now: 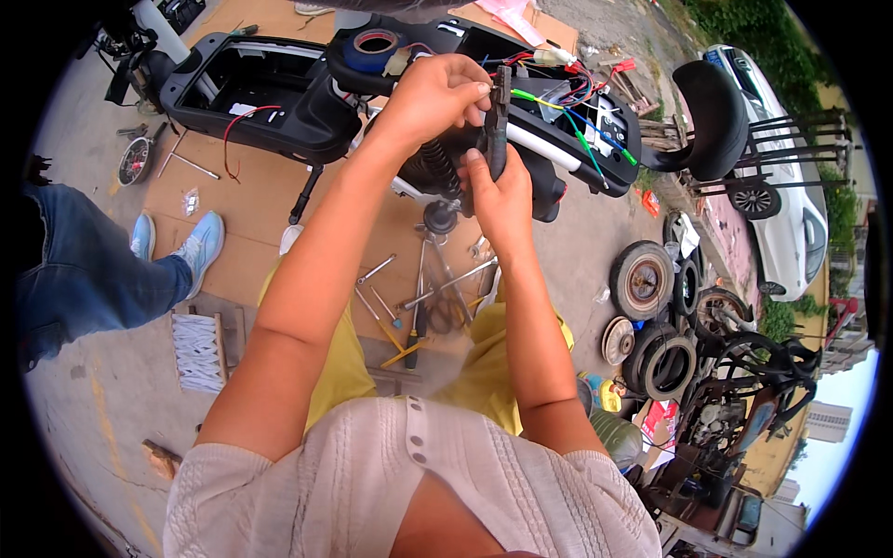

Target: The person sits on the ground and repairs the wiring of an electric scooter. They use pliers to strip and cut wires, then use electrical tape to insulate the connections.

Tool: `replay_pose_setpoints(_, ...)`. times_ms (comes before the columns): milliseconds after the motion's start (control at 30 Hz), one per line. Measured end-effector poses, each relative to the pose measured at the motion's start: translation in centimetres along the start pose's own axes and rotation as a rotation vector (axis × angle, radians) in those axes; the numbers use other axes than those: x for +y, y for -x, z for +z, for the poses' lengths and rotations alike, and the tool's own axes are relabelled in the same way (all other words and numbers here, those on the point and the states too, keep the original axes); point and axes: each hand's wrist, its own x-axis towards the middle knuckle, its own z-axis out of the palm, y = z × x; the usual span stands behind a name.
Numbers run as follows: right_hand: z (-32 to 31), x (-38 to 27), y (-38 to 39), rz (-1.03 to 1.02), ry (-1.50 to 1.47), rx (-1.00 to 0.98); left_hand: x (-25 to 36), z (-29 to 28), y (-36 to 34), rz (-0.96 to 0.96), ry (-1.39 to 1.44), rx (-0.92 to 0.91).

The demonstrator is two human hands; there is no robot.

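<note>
Above the black scooter body, my right hand is closed round the handles of dark pliers, whose jaws point away from me. My left hand pinches thumb and fingers together just left of the jaws; what they hold is too small to make out. Right of the pliers lie loose wires with green sleeves and a white connector. A blue roll of tape rests on the scooter body, left of my left hand. A red wire hangs over the body's left part.
Wrenches and a yellow-handled tool lie on cardboard below my arms. At the left stands another person in jeans. Wheels and tyres are piled at the right, and a white car is parked beyond.
</note>
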Motion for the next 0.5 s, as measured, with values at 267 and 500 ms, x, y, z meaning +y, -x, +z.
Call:
replay_pose_setpoints(267,0.0,-0.2,0.1,-0.062,0.046,0.027,0.4,0.0,0.1,-0.028,-0.067,0.012)
replay_pose_setpoints(500,-0.1,-1.1,0.1,-0.06,0.156,0.034,0.3,-0.1,-0.2,-0.032,-0.133,-0.003)
